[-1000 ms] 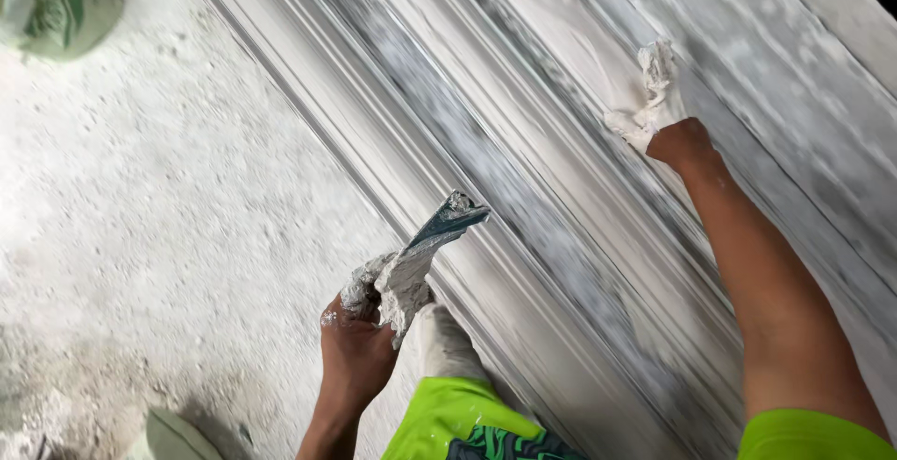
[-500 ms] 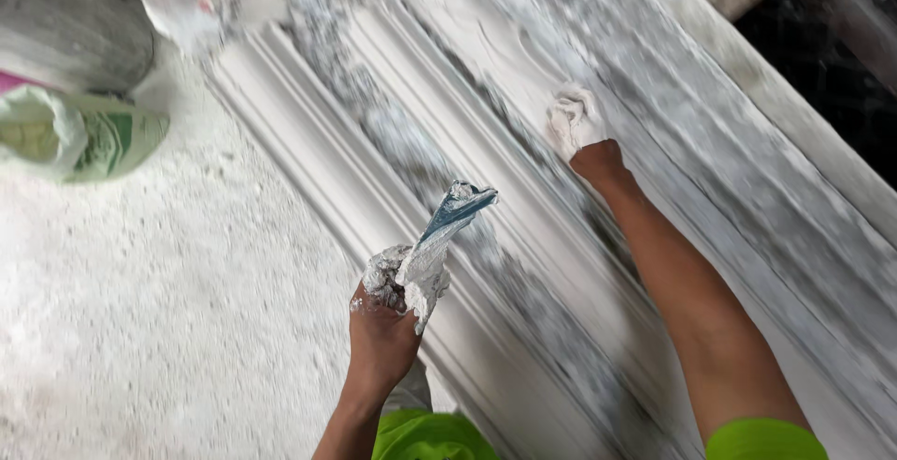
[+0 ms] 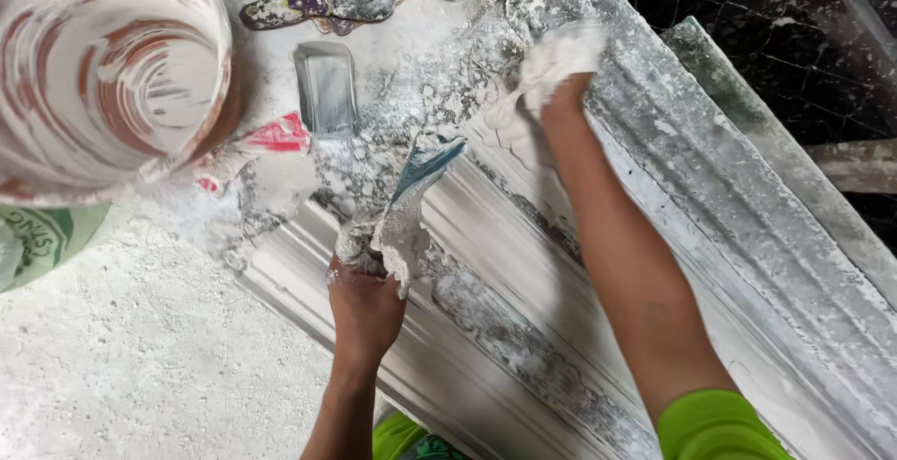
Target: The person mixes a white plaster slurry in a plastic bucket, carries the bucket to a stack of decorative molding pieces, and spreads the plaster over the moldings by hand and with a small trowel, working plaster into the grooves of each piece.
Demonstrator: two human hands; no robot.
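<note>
While my left hand [image 3: 366,284] grips a plaster-caked scraper [image 3: 411,200] above the long moulding [image 3: 523,348] | right hand [image 3: 561,58], plaster-coated, presses flat on the moulding's far end | bucket [image 3: 103,68] left of the moulding | trowel [image 3: 325,86] near the bucket.

Left hand [image 3: 366,303] holds a plaster-caked scraper [image 3: 411,200]; right hand [image 3: 559,60] presses the moulding [image 3: 523,329].

Plaster-casting workshop: long ribbed cornice mould [image 3: 747,236], plaster-caked putty knives [image 3: 327,2], smeared bucket [image 3: 103,68], powder-covered floor [image 3: 140,357].
</note>
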